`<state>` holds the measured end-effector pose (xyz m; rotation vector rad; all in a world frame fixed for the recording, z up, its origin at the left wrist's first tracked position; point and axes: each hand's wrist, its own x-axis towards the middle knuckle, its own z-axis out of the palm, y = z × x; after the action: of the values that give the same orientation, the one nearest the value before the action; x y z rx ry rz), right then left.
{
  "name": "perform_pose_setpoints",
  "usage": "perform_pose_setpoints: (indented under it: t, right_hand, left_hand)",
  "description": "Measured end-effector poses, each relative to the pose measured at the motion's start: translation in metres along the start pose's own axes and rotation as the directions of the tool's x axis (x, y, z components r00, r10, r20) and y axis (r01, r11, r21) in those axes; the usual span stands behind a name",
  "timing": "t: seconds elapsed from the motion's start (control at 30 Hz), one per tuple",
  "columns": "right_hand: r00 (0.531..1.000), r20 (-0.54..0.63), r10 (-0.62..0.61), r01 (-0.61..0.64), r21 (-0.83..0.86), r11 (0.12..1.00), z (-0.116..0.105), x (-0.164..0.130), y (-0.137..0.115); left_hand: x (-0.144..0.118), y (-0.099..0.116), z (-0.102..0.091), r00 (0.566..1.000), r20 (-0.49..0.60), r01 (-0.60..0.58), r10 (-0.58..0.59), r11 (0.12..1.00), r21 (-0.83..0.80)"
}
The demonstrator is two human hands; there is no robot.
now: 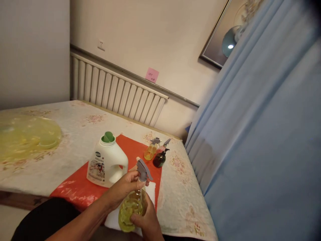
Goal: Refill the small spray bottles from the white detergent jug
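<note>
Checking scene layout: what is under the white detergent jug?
The white detergent jug stands on a red mat laid over the floral tablecloth. The mat directly beneath the jug is hidden.

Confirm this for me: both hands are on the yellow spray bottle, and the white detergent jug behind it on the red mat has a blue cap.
Not quite. The head view shows the white detergent jug has a green cap, not blue. The rest holds: the left hand grips the neck of the yellow spray bottle, the right hand holds its lower body, and the jug stands behind it on the red mat.
</note>
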<state>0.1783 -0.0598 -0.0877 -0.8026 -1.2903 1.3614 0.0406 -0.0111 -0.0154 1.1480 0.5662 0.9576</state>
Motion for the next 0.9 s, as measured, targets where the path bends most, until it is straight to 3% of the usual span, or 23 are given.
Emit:
perform_pose_setpoints:
  t: [0.13, 0.2, 0.33, 0.47, 0.63, 0.9]
  right_hand:
    - [0.994, -0.098, -0.055, 0.041, -0.139, 0.989, 0.003, 0.004, 0.000]
    - [0.992, -0.108, -0.068, 0.051, -0.153, 0.987, 0.004, 0.004, 0.000]
    - [0.997, -0.060, -0.044, 0.041, -0.057, 0.998, 0.002, 0.004, -0.001]
    - [1.000, -0.023, -0.005, 0.005, 0.003, 1.000, -0.001, 0.003, 0.001]
    - [1.000, -0.012, 0.017, -0.017, 0.042, 0.999, -0.001, 0.000, 0.006]
    - [1.000, 0.028, 0.008, -0.010, 0.063, 0.998, 0.003, -0.002, -0.001]
  left_hand:
    - [0.002, -0.010, 0.008, 0.977, -0.211, -0.020, 0.027, 0.999, 0.034]
    - [0.003, -0.012, 0.009, 0.963, -0.265, -0.032, 0.058, 0.994, 0.102]
    - [-0.001, -0.006, 0.002, 0.991, -0.122, -0.032, 0.051, 0.987, 0.155]
    - [-0.007, 0.003, -0.007, 0.999, 0.032, 0.032, -0.032, 0.999, 0.015]
    - [-0.007, 0.003, -0.009, 0.995, 0.085, 0.066, -0.057, 0.992, -0.109]
    - [-0.007, 0.010, 0.001, 0.996, 0.069, -0.047, 0.057, 0.989, -0.144]
